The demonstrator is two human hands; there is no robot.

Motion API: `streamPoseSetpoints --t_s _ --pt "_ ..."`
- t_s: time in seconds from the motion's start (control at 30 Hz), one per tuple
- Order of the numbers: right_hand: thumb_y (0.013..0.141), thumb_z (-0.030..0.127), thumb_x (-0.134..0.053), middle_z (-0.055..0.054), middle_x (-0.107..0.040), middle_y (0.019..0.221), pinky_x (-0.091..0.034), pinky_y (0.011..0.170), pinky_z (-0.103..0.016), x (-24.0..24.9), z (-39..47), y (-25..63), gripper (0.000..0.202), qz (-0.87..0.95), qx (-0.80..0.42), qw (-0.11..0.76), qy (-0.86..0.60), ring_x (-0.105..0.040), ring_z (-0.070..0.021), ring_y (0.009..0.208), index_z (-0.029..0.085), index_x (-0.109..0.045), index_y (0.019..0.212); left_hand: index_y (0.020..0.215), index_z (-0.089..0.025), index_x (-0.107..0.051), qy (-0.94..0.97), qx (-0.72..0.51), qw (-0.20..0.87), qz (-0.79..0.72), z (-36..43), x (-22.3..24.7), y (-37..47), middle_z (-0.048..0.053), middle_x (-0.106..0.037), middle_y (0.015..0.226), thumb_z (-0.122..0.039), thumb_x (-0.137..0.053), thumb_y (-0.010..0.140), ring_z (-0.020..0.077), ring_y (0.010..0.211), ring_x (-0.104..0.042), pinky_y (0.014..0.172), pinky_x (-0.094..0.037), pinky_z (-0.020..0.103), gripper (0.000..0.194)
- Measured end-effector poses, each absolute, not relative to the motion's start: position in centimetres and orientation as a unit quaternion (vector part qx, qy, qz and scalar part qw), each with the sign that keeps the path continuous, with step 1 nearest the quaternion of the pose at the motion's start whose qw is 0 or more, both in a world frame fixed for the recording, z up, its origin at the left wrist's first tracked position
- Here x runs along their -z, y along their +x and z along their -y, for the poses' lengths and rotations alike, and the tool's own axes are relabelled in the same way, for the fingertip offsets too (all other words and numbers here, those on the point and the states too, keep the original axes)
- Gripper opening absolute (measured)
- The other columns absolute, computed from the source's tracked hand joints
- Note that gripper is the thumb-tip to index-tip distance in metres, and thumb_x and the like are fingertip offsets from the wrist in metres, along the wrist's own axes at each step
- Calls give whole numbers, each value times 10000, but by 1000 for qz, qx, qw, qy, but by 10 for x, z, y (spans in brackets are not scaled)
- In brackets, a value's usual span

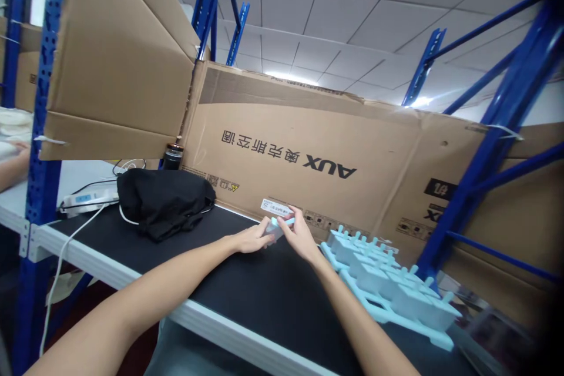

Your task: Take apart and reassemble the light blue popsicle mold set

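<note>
The two bare forearms come closest to the camera, reaching in from the bottom over the black tabletop (273, 299). The left hand (252, 239) has its fingers closed around a small pale-blue piece (275, 228), gripping it from the left side. The right hand (303, 237) pinches the same piece from the right, thumb and fingers at its upper part. The piece is held above the tabletop, in front of a white label (274, 207) on the upside-down printed cardboard (383, 153).

To the right is a light-blue mold set (388, 282), its blocks in rows with short handles sticking up. On the left lies a bunched black cloth (165, 200), with a dark jar (173, 156) just behind it and a white power strip (90, 200) beside it. A white cable (59, 273) hangs over the table's edge. Blue metal posts (489, 147) frame the table. Another person's hand (20, 155) shows at the far left.
</note>
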State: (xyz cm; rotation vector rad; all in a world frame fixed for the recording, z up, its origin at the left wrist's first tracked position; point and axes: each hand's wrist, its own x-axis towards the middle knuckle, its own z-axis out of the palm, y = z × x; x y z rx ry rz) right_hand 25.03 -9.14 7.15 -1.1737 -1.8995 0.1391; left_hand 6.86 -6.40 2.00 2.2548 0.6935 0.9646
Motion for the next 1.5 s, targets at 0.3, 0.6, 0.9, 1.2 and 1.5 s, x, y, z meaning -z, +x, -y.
streamPoseSetpoints --t_s 0.3,0.6,0.9,1.2,1.5 --pt "810 524 -518 -187 -483 1278 -423 899 -391 -64 116 226 615 745 -17 387 -543 -531 -270 1123 164 -314 1264 1128 -179 -349 855 -374 296 -205 67 -16 79 26 -614 800 -482 -455 896 136 592 -594 582 -476 263 396" --pt "911 470 -335 -111 -599 918 -439 774 -356 -107 187 393 354 722 238 245 -602 -587 -246 890 179 -501 1027 1093 -187 -498 869 -323 285 -244 65 -16 76 82 -648 1037 -473 -418 915 168 814 -657 770 -474 310 346" --pt "933 375 -308 -125 -598 866 -378 681 -332 -53 208 435 333 667 424 103 -604 -569 -237 774 143 -542 977 922 -193 -604 892 -287 232 -259 68 -20 73 29 -695 880 -427 -458 900 160 841 -634 776 -453 262 277" --pt "912 384 -295 -94 -608 731 -336 745 -379 -69 184 435 360 668 370 53 -643 -569 -250 756 168 -575 978 919 -192 -637 902 -289 180 -265 62 -14 73 38 -694 907 -424 -485 888 167 827 -635 741 -454 257 279" --pt "895 362 -294 -106 -648 945 -321 890 -486 -54 184 438 424 645 356 126 -664 -491 -291 1080 207 -553 1193 929 -197 -647 908 -283 165 -262 61 -15 72 39 -690 918 -448 -467 897 169 829 -627 750 -444 255 311"
